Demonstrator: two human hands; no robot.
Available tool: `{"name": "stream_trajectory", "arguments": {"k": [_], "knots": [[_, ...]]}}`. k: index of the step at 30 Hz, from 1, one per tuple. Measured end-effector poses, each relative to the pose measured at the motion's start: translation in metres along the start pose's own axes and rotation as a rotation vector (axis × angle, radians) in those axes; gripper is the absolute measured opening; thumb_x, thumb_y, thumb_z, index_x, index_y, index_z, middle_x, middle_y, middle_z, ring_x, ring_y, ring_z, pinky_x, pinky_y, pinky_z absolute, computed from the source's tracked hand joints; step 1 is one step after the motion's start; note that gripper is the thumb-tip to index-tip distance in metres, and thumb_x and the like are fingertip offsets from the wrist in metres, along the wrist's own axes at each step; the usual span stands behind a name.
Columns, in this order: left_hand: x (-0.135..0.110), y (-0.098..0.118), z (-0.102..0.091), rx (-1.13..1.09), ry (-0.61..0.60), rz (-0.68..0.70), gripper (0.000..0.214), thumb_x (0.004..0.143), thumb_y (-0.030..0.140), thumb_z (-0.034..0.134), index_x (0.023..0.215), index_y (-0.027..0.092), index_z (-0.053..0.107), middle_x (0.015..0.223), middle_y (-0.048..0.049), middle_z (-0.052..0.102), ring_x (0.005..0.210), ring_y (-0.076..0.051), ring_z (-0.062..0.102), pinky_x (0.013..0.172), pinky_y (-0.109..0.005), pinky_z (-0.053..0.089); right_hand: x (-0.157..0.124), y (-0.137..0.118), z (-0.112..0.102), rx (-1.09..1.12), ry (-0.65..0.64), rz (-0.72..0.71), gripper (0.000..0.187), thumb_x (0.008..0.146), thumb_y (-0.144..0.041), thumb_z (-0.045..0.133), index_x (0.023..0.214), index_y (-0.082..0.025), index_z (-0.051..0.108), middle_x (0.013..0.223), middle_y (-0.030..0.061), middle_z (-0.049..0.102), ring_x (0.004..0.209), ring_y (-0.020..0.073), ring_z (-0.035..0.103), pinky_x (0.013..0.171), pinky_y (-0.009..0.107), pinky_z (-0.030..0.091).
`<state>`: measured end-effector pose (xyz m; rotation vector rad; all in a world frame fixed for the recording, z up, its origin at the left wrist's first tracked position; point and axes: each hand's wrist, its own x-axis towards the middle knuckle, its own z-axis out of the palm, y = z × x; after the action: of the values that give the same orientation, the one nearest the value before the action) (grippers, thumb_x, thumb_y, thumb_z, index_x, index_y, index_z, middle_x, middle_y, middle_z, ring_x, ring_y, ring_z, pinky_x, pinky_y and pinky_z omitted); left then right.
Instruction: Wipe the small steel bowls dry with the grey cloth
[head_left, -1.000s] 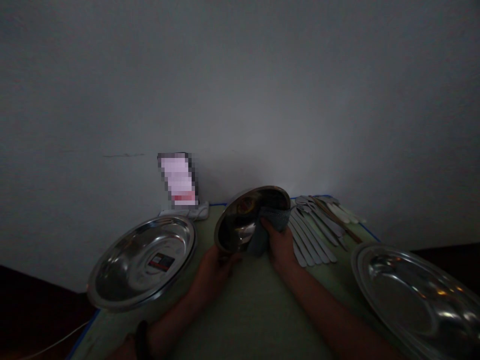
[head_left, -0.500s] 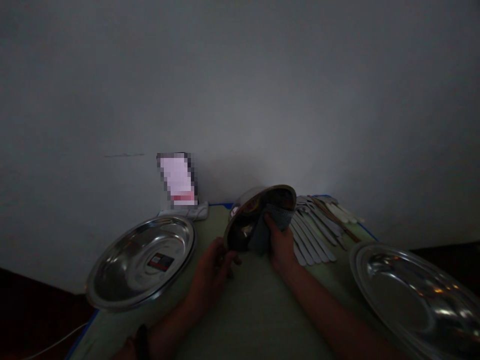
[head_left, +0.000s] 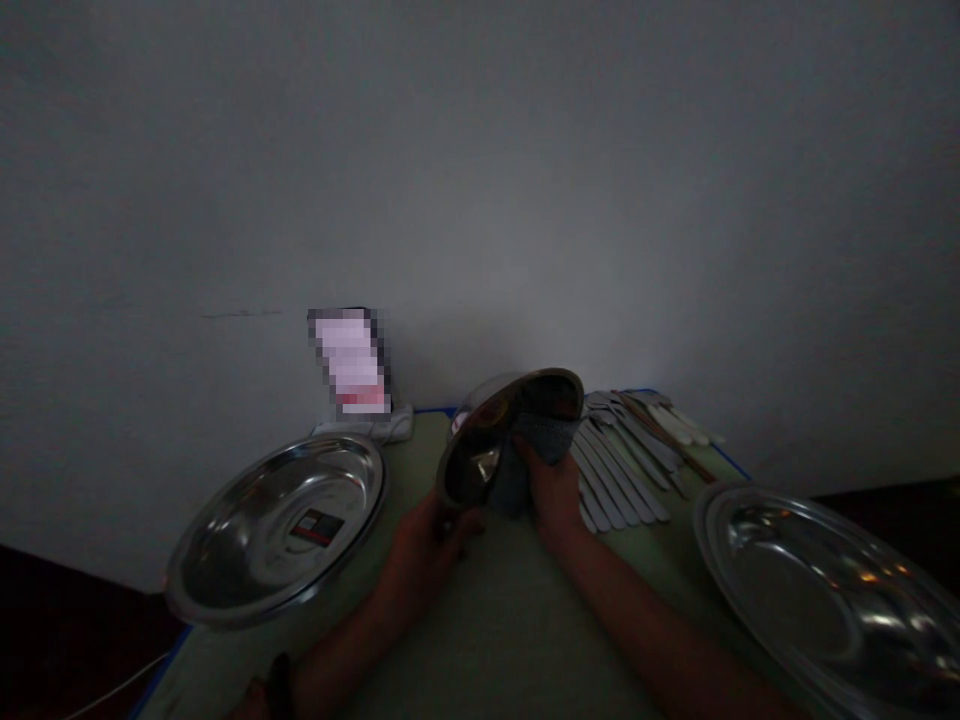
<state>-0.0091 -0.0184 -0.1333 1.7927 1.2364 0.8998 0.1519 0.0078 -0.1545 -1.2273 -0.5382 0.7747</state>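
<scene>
A shiny metal bowl [head_left: 484,462] is tilted on its side near the middle of the table, its opening turned toward me. My left hand [head_left: 431,535] grips its lower left rim, some fingers hidden behind it. In my right hand [head_left: 553,492] is a grey-blue cloth [head_left: 517,475], bunched and pressed against the bowl's inside near the right rim. Right of the bowl, several metal utensils with flat handles [head_left: 619,490] lie side by side.
At left stands a wide metal basin [head_left: 232,590] with a dark label inside. Another metal basin [head_left: 892,590] sits at right. A lit phone [head_left: 351,360] leans near the wall on a white base [head_left: 397,425]. Chopsticks [head_left: 694,462] and white-handled utensils [head_left: 675,425] lie at back right.
The bowl has shifted slightly left in view, with both hands. My right hand and the cloth have moved a little left and down along the inside of the bowl.
</scene>
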Motion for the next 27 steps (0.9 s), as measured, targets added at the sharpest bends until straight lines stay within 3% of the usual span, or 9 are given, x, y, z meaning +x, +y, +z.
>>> {"name": "stream_trajectory", "arguments": {"k": [4,6,10,14,17,23,27], "knots": [[-0.002,-0.001,-0.003,-0.123,0.107,0.081,0.019,0.085,0.039,0.049,0.091,0.021,0.045,0.073,0.0004,0.063,0.053,-0.012,0.059,0.048,-0.025,0.048,0.003,0.007,0.002,0.110,-0.029,-0.028,0.046,0.062,-0.045,0.075,0.098,-0.016,0.067,0.098,0.0085,0.073,0.093,0.0253,0.066,0.081,0.039,0.050],[-0.003,-0.002,-0.004,-0.143,0.097,0.119,0.019,0.088,0.039,0.045,0.092,0.020,0.044,0.076,0.0004,0.062,0.054,-0.011,0.060,0.051,-0.025,0.050,0.004,0.009,0.002,0.154,-0.032,-0.024,0.048,0.063,-0.044,0.075,0.100,-0.017,0.066,0.100,0.0085,0.072,0.094,0.0250,0.065,0.082,0.039,0.050],[0.001,-0.003,-0.003,-0.129,0.015,0.043,0.022,0.089,0.038,0.042,0.097,0.019,0.046,0.080,-0.0026,0.065,0.054,-0.012,0.063,0.057,-0.030,0.054,0.006,0.009,0.001,0.213,-0.037,-0.026,0.047,0.063,-0.044,0.075,0.100,-0.016,0.066,0.101,0.0083,0.072,0.092,0.0242,0.066,0.082,0.038,0.051],[0.005,-0.005,-0.001,-0.190,0.007,-0.026,0.030,0.088,0.039,0.043,0.110,0.018,0.042,0.097,-0.0093,0.067,0.072,-0.018,0.068,0.056,-0.033,0.056,0.009,0.011,-0.001,0.196,-0.084,-0.008,0.046,0.063,-0.043,0.075,0.100,-0.016,0.067,0.100,0.0081,0.073,0.093,0.0247,0.066,0.085,0.040,0.050],[0.006,-0.008,-0.001,-0.163,-0.052,-0.061,0.032,0.088,0.039,0.042,0.110,0.016,0.042,0.086,-0.0090,0.069,0.065,-0.018,0.067,0.057,-0.034,0.056,0.011,0.014,-0.001,0.190,-0.084,0.014,0.047,0.061,-0.042,0.077,0.099,-0.016,0.067,0.098,0.0078,0.073,0.092,0.0250,0.066,0.085,0.041,0.050],[0.006,-0.011,-0.001,-0.075,-0.130,-0.026,0.023,0.087,0.038,0.043,0.092,0.016,0.051,0.076,-0.0086,0.070,0.061,-0.017,0.065,0.060,-0.032,0.054,0.008,0.013,0.000,0.187,-0.135,0.004,0.046,0.064,-0.043,0.074,0.101,-0.017,0.067,0.099,0.0077,0.073,0.094,0.0252,0.066,0.086,0.042,0.050],[0.004,-0.008,0.000,-0.154,0.006,0.009,0.024,0.087,0.039,0.047,0.100,0.019,0.043,0.071,-0.0001,0.064,0.057,-0.014,0.062,0.049,-0.026,0.050,0.003,0.008,0.002,0.207,-0.118,0.002,0.048,0.064,-0.044,0.073,0.103,-0.016,0.066,0.104,0.0088,0.072,0.099,0.0252,0.065,0.089,0.042,0.049]]}}
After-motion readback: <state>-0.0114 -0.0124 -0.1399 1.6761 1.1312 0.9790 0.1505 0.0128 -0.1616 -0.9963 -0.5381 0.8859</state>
